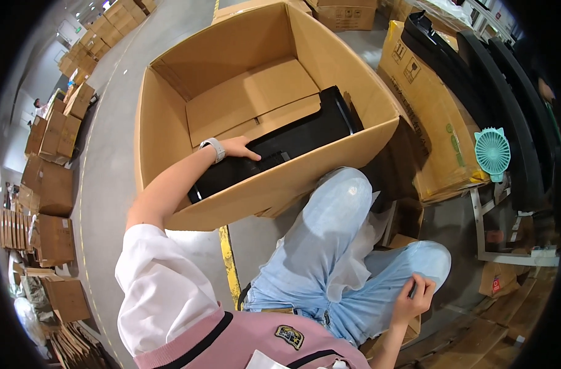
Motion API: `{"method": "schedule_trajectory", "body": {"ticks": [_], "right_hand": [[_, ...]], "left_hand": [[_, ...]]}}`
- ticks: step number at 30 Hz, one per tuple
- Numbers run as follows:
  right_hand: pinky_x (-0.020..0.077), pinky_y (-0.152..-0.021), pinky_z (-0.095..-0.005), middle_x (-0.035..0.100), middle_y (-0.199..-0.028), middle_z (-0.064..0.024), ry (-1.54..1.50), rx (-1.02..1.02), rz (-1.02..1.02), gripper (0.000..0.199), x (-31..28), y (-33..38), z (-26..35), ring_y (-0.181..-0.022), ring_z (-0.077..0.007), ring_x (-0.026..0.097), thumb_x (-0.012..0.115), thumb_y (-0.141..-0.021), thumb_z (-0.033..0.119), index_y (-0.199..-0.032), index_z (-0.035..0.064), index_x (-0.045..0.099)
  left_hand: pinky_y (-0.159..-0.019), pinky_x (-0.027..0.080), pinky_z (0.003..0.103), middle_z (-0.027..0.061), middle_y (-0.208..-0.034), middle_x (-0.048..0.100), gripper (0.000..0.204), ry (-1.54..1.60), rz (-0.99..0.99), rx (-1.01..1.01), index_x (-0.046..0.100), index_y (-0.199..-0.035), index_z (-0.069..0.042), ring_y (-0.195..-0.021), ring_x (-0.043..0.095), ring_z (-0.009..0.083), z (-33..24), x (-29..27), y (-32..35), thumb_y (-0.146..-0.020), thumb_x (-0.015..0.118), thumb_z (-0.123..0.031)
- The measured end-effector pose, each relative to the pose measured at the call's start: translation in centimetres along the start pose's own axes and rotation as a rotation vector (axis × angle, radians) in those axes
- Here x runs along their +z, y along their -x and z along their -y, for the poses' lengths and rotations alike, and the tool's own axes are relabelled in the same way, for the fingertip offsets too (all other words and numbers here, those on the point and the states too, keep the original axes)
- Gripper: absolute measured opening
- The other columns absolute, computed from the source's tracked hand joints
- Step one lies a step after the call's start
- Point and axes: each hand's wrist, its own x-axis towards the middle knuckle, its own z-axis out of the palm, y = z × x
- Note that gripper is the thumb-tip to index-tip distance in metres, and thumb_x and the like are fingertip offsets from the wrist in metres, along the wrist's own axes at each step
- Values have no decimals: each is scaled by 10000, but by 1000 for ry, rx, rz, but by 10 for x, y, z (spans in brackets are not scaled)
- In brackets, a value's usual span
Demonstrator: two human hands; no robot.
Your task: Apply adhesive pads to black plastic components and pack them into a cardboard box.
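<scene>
Open brown carton (170, 129), stacked cartons (53, 184) leftward

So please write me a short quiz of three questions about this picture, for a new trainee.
1. True or false: the left hand reaches into the large open cardboard box.
2. What does the left hand rest on?
A. a teal fan
B. a black panel
C. a roll of tape
3. Where is the right hand?

Key
1. True.
2. B, the black panel lying in the box.
3. On the person's right knee, on the light blue jeans, outside the box; its fingers are curled, and it is not clear whether they hold anything.
</scene>
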Motion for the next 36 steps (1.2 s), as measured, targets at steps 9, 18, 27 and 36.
{"method": "schedule_trajectory", "body": {"ticks": [9, 18, 27, 36], "right_hand": [[439, -563, -348, 521, -792, -82, -15, -29, -29, 145, 2, 3, -3, -664, -259, 548, 639, -749, -14, -861, 77, 635], [443, -567, -375, 525, -774, -102, -62, -65, -51, 161, -2, -4, -6, -674, -293, 555, 649, -696, -34, -824, 63, 640], [446, -553, -365, 550, -782, -68, -169, -51, -87, 164, -5, 0, -9, -673, -272, 567, 675, -681, -1, -817, 86, 644], [441, -540, -353, 554, -770, -72, -135, -33, -119, 152, -10, 1, -13, -637, -261, 563, 662, -686, -8, -811, 78, 651]], "left_hand": [[-963, 423, 412, 325, -1223, 526, 887, -467, -56, -75, 355, -1323, 95, -1136, 523, 431, 0, -5, 33, -812, 585, -593], [-822, 480, 379, 163, -1007, 659, 360, -65, -408, 240, 610, -1079, -11, -925, 627, 324, -106, 20, 223, -911, 536, -321], [-552, 469, 405, 113, -780, 634, 469, -557, -1044, 186, 536, -934, -80, -703, 618, 335, -75, 77, 198, -594, 826, -224], [-627, 508, 454, 129, -888, 677, 481, -614, -1172, -30, 562, -975, -112, -812, 646, 357, -70, -9, 104, -608, 823, -281]]}}
